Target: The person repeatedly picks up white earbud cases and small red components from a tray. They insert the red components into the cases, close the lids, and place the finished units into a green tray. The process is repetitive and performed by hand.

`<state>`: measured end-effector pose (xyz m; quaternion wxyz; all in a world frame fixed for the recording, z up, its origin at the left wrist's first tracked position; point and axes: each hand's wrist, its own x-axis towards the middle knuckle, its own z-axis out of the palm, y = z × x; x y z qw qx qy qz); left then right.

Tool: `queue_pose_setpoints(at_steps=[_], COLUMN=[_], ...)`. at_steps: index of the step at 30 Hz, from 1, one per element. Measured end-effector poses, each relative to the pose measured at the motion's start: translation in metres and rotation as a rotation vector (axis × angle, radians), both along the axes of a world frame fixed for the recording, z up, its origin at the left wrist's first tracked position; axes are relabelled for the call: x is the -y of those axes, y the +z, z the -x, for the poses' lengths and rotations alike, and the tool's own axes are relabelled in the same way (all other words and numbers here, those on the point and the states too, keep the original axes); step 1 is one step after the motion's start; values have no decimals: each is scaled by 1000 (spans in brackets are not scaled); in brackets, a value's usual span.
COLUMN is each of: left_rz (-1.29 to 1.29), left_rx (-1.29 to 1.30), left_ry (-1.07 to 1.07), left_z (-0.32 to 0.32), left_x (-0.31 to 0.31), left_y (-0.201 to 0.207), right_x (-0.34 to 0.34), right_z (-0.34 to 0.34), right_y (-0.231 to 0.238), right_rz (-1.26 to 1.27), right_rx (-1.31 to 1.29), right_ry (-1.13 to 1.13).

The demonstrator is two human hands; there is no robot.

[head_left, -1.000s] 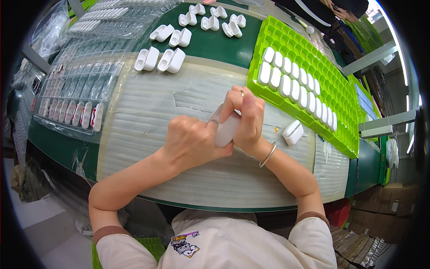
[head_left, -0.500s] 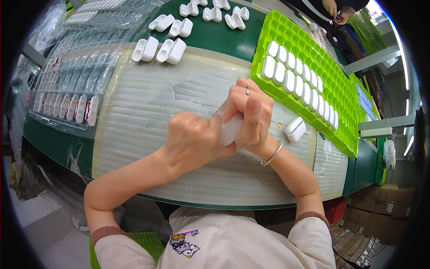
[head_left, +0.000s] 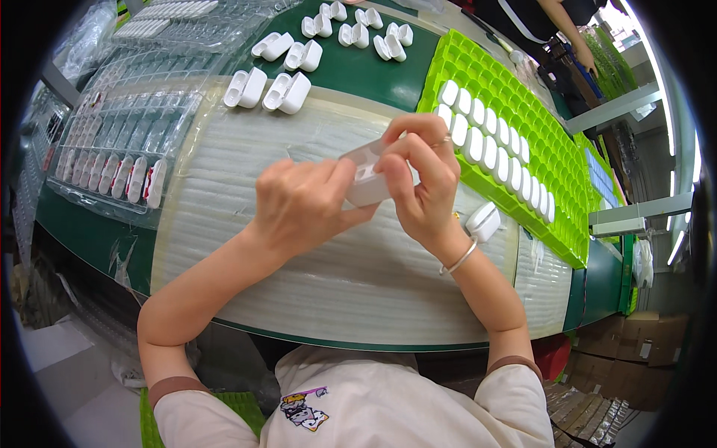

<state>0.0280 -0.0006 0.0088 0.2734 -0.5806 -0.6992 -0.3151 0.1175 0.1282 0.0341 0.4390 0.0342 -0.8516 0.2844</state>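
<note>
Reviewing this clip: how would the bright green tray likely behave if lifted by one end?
The green tray would probably flex slightly, since its pocket walls look thin. It may feel lopsided, because the white cases sit only along its near side. Those would likely stay put through a slight tilt, as each sits in its own pocket.

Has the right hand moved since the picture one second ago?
Yes. The right hand has shifted rightward and slightly up, judged against the green tray: it now hides the tray's lower-left corner, which showed then.
</note>
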Motion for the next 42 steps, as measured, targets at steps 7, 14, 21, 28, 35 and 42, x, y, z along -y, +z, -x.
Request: queue_pose_setpoints(at_steps=[7,14,21,28,35,42], left_rz=[-172,-289,-345,-176,-448,-502], left_rx=[-136,-73,14,-395,-307,-278], left_ry=[14,-152,-231,-254,-94,-125], left_z=[17,20,23,12,31,28], left_x=[6,10,7,16,24,26], left_y=[14,10,8,11,15,14], right_x=[-1,-1,1,0,-2,7], right_z=[-27,-32,-33,-35,-42,-46], right_y=[-11,-3,4,13,24,36], right_rz=[122,-58,-49,-31,-79,-12], right_rx=[58,7,-10,64,39,30], right_ry=[46,81,94,86,139,139])
